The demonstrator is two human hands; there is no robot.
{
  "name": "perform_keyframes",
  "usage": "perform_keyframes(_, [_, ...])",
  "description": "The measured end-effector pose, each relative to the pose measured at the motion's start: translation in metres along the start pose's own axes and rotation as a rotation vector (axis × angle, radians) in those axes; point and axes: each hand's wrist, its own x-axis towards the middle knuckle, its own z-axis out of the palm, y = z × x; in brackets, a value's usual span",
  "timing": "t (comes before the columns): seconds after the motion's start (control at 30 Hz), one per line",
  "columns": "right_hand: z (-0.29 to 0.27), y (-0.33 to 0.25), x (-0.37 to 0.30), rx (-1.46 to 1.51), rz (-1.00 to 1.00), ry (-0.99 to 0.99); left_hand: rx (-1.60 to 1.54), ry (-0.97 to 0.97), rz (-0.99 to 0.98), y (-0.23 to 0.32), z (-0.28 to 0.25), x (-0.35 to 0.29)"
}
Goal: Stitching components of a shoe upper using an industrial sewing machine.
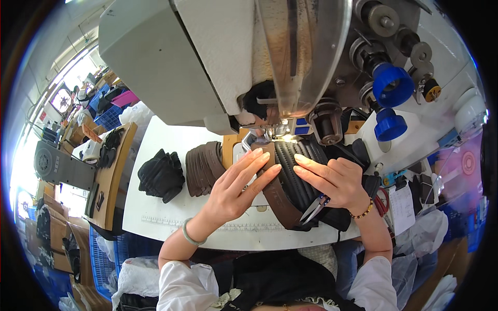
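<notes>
Under the sewing machine's needle area (275, 132) lies a black ribbed, padded piece (298, 179), with a dark brown leather-like strip (282, 202) along its left side. My left hand (233, 189) rests with fingers stretched out, its fingertips on the brown strip close to the presser foot. On the black ribs, my right hand (337, 181) presses with its extended fingers. A small pair of scissors (314, 210) is tucked in that same hand, blades pointing down and left over the work. The curled fingers partly hide the scissor handles.
A stack of brown strips (204, 168) and a black bundle (161, 176) lie left on the white table (171, 207). The machine head (161, 62) overhangs the work. Red-handled scissors (383, 202) and paper (402, 207) sit right. Blue crates (104, 259) stand lower left.
</notes>
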Motion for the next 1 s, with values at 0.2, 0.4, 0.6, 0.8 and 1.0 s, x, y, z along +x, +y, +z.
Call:
perform_keyframes(0.2, [-0.004, 0.001, 0.003, 0.007, 0.003, -0.044, 0.012, -0.057, -0.019, 0.003, -0.004, 0.004])
perform_keyframes(0.4, [-0.014, 0.004, 0.012, 0.088, 0.046, -0.111, 0.055, -0.137, -0.054, 0.008, -0.019, 0.022])
perform_keyframes(0.6, [-0.01, 0.003, 0.017, 0.122, 0.132, -0.068, -0.036, -0.179, -0.122, 0.001, -0.025, 0.033])
perform_keyframes(0.8, [-0.004, 0.011, 0.013, 0.168, 0.118, -0.041, 0.002, -0.163, -0.055, -0.003, -0.017, 0.026])
perform_keyframes(1.0, [-0.001, 0.01, 0.009, 0.146, 0.134, -0.041, 0.028, -0.148, -0.015, -0.003, -0.016, 0.027])
